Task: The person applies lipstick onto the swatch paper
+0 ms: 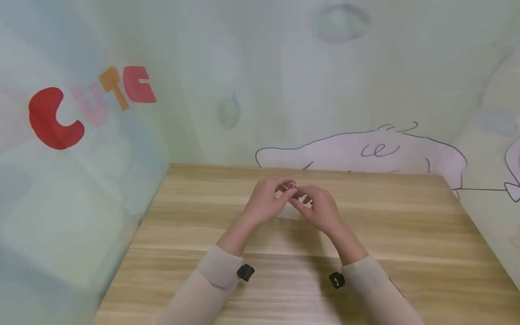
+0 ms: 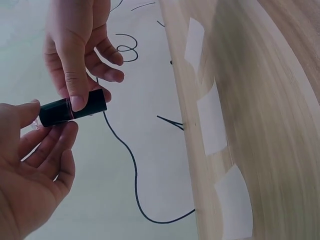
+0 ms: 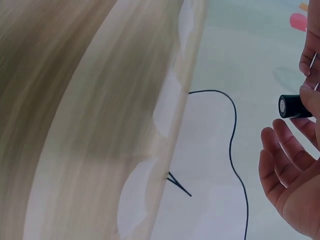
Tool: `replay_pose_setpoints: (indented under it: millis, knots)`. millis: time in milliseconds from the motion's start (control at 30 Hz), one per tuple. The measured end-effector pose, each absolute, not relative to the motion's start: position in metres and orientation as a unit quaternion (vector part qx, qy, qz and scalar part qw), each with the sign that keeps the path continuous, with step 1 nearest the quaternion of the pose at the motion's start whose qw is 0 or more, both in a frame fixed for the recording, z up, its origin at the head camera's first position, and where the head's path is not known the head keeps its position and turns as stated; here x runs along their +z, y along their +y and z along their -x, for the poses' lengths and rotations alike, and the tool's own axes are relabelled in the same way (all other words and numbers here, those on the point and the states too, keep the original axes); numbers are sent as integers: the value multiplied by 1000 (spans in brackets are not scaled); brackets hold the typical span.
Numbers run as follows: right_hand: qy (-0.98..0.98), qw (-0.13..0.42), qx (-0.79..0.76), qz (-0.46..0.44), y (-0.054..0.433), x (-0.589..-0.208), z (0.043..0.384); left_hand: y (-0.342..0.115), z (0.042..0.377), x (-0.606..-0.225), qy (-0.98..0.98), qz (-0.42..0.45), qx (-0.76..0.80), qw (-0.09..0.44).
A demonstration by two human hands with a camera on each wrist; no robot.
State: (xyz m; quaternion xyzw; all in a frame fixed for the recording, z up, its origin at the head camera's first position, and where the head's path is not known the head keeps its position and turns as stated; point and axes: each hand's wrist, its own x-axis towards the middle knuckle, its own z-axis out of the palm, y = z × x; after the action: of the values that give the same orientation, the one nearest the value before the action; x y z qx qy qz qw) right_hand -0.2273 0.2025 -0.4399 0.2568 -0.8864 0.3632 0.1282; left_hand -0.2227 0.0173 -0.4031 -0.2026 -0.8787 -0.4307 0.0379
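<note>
Tube [image 2: 56, 112] — probably light, stiff, slick — suits end grips: left hand [image 2: 31, 177] pinches nine o'clock, right hand [image 2: 74, 42] three o'clock.

Tube [image 2: 92, 104] between left hand [image 1: 266, 198] and right hand [image 1: 322, 207], flat pieces [image 2: 212, 122] near tabletop [image 1: 195, 216] far edge, wall [image 1: 203, 81] behind.

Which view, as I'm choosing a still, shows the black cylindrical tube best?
The left wrist view: the black cylindrical tube appears side-on there, largely uncovered. The right wrist view shows only one end portion; the head view shows it small and mostly covered.
</note>
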Motion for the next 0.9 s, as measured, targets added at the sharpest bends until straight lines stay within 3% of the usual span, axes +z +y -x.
replay_pose_setpoints:
  millis: [500, 900]
  knots:
    - [-871, 138, 370, -291, 188, -433, 223, -15, 209, -407, -837, 164, -522, 32]
    - [-868, 111, 378, -302, 190, -429, 223, -30, 206, -415, -828, 171, -534, 10]
